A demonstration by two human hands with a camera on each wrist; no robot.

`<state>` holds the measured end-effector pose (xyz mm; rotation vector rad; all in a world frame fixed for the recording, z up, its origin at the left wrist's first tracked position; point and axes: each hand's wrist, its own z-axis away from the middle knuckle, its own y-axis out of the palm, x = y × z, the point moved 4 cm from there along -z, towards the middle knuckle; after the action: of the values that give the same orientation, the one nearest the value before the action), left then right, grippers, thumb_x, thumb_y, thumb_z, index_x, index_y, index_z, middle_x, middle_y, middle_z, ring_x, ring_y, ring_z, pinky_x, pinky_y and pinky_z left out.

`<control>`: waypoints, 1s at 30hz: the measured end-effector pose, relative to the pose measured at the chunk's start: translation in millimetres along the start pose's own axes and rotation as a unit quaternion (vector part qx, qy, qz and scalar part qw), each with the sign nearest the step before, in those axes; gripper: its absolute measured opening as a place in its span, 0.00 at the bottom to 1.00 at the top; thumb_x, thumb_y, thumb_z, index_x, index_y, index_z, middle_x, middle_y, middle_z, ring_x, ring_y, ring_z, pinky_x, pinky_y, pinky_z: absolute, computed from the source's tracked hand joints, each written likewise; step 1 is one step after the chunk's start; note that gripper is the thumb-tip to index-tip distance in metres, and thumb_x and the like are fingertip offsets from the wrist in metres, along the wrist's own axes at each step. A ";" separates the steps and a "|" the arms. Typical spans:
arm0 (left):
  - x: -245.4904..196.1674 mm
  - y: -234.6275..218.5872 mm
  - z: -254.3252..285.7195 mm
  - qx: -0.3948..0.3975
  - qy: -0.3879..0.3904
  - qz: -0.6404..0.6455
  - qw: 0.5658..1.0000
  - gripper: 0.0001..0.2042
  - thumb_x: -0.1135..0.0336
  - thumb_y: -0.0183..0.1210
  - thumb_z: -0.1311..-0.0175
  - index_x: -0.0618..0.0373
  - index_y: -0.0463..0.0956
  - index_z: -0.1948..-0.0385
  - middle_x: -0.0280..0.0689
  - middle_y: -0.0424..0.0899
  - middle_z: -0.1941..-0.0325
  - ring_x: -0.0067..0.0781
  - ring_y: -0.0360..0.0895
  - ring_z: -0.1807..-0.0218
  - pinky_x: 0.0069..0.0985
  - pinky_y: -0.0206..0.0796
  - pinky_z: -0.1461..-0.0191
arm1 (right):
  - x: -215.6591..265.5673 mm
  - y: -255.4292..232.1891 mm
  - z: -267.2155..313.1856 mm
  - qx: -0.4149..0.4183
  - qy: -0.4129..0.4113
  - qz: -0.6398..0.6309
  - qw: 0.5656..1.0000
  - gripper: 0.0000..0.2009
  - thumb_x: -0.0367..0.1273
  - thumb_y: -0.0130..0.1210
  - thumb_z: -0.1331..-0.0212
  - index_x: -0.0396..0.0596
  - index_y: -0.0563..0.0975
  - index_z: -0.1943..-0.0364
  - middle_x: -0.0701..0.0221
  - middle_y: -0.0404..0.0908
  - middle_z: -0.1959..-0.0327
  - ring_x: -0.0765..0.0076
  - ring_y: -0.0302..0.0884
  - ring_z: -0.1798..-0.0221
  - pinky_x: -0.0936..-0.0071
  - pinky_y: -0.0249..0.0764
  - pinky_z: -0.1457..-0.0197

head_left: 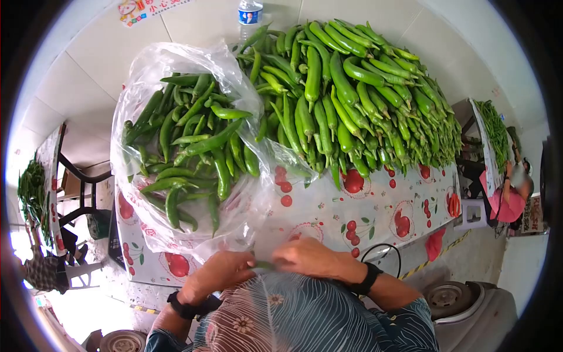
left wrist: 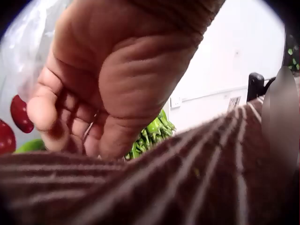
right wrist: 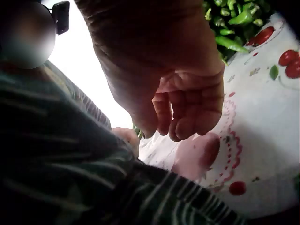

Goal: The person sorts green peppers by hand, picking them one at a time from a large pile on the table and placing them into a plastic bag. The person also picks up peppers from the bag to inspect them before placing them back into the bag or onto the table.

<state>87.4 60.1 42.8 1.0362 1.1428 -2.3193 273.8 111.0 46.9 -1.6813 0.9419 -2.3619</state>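
Note:
A green chili pepper (head_left: 265, 266) lies between the two hands, low over the table's near edge, in front of the person's body. My left hand (head_left: 226, 268) grips one end of it with curled fingers; in the left wrist view the hand (left wrist: 93, 79) hides most of the pepper (left wrist: 31, 146). My right hand (head_left: 311, 257), blurred in the head view, is at the pepper's other end. From the right wrist, the hand (right wrist: 183, 93) shows curled fingers with the thumb close to them; I cannot tell whether they pinch the pepper. A clear plastic bag (head_left: 149, 220) of green peppers lies just beyond the left hand.
A large heap of green peppers (head_left: 352, 105) covers the far right of the patterned tablecloth (head_left: 328, 217). Behind the bag stands a water bottle (head_left: 250, 14) against the tiled wall (head_left: 94, 53). Other people work at pepper-laden tables at both sides. Red peppers (head_left: 454, 205) lie at the right edge.

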 end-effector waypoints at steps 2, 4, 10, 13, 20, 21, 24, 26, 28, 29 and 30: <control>-7.6 -4.2 2.2 -0.018 -0.021 -0.069 0.997 0.12 0.61 0.62 0.49 0.54 0.73 0.67 0.44 0.81 0.73 0.51 0.78 0.68 0.42 0.69 0.65 | 5.9 5.5 -14.4 0.024 -0.012 0.022 0.999 0.10 0.37 0.57 0.47 0.46 0.76 0.65 0.60 0.79 0.71 0.51 0.78 0.65 0.59 0.72 0.63; -4.8 -5.1 2.8 -0.032 -0.018 -0.091 0.995 0.12 0.60 0.62 0.49 0.54 0.73 0.68 0.44 0.80 0.74 0.51 0.78 0.68 0.43 0.69 0.65 | 9.2 7.7 -21.4 0.040 -0.021 0.054 0.998 0.11 0.37 0.57 0.47 0.45 0.75 0.67 0.59 0.78 0.73 0.50 0.78 0.67 0.58 0.71 0.65; -9.0 1.7 -3.3 -0.022 -0.004 -0.199 0.980 0.08 0.64 0.61 0.51 0.54 0.73 0.74 0.41 0.78 0.79 0.47 0.78 0.70 0.39 0.69 0.68 | 4.5 16.5 -30.0 0.007 -0.005 0.095 0.995 0.13 0.40 0.52 0.42 0.44 0.77 0.65 0.56 0.79 0.70 0.45 0.77 0.66 0.56 0.73 0.66; -23.5 -22.5 -1.8 -0.129 0.050 -0.164 0.977 0.06 0.65 0.60 0.52 0.54 0.72 0.80 0.40 0.78 0.79 0.46 0.78 0.72 0.37 0.69 0.70 | 9.0 2.6 -22.1 -0.035 0.005 -0.022 0.999 0.13 0.38 0.50 0.41 0.44 0.77 0.61 0.56 0.79 0.71 0.44 0.77 0.66 0.56 0.71 0.65; -50.9 -66.5 -10.9 -0.285 0.083 0.020 0.955 0.12 0.69 0.66 0.57 0.56 0.77 0.69 0.38 0.79 0.73 0.37 0.78 0.70 0.30 0.70 0.68 | 42.1 -86.5 6.7 -0.004 0.102 -0.137 0.985 0.13 0.34 0.51 0.40 0.43 0.76 0.55 0.72 0.76 0.76 0.79 0.71 0.72 0.78 0.68 0.67; -49.9 -70.5 -12.4 -0.301 0.075 0.047 0.949 0.13 0.69 0.66 0.56 0.56 0.77 0.67 0.39 0.80 0.71 0.38 0.79 0.68 0.31 0.71 0.66 | 44.3 -106.4 14.0 -0.086 0.081 -0.141 0.983 0.12 0.34 0.52 0.40 0.42 0.76 0.56 0.72 0.75 0.76 0.79 0.70 0.73 0.78 0.67 0.68; -23.0 -67.6 -17.1 -0.278 0.046 0.045 0.959 0.12 0.71 0.63 0.53 0.57 0.76 0.64 0.40 0.81 0.71 0.38 0.80 0.69 0.30 0.72 0.65 | 47.3 -167.7 44.9 -0.305 0.073 -0.160 0.936 0.12 0.34 0.55 0.42 0.40 0.76 0.58 0.75 0.76 0.73 0.81 0.71 0.71 0.79 0.68 0.68; 1.5 -55.3 -21.1 -0.276 0.035 0.063 0.959 0.10 0.71 0.60 0.50 0.59 0.77 0.65 0.40 0.82 0.72 0.37 0.80 0.72 0.28 0.72 0.65 | 46.2 -217.1 61.6 -0.424 0.103 -0.124 0.891 0.15 0.34 0.57 0.43 0.39 0.76 0.55 0.73 0.79 0.69 0.80 0.74 0.68 0.78 0.71 0.65; 14.5 -43.7 -20.8 -0.271 0.027 0.076 0.959 0.10 0.71 0.60 0.50 0.59 0.78 0.65 0.41 0.82 0.72 0.37 0.80 0.73 0.28 0.72 0.66 | 43.5 -270.3 70.6 -0.518 0.103 -0.013 0.849 0.18 0.34 0.58 0.44 0.38 0.75 0.52 0.69 0.81 0.65 0.78 0.76 0.65 0.77 0.73 0.61; 19.3 -39.0 -21.4 -0.268 0.021 0.084 0.959 0.10 0.71 0.60 0.50 0.59 0.78 0.65 0.41 0.82 0.72 0.37 0.80 0.73 0.28 0.72 0.66 | 40.5 -297.1 71.8 -0.549 0.107 0.051 0.827 0.19 0.34 0.58 0.44 0.38 0.75 0.50 0.67 0.82 0.64 0.77 0.77 0.63 0.76 0.74 0.60; 22.0 -36.6 -23.1 -0.272 0.030 0.080 0.958 0.10 0.70 0.60 0.49 0.59 0.78 0.64 0.42 0.82 0.72 0.35 0.80 0.73 0.27 0.72 0.67 | 37.2 -321.8 70.5 -0.575 0.085 0.082 0.810 0.18 0.34 0.58 0.44 0.38 0.75 0.51 0.67 0.82 0.64 0.76 0.77 0.63 0.76 0.74 0.59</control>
<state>61.8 100.9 36.5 0.9435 1.5377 -1.7071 407.7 324.6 262.1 -1.4287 2.7836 -1.8399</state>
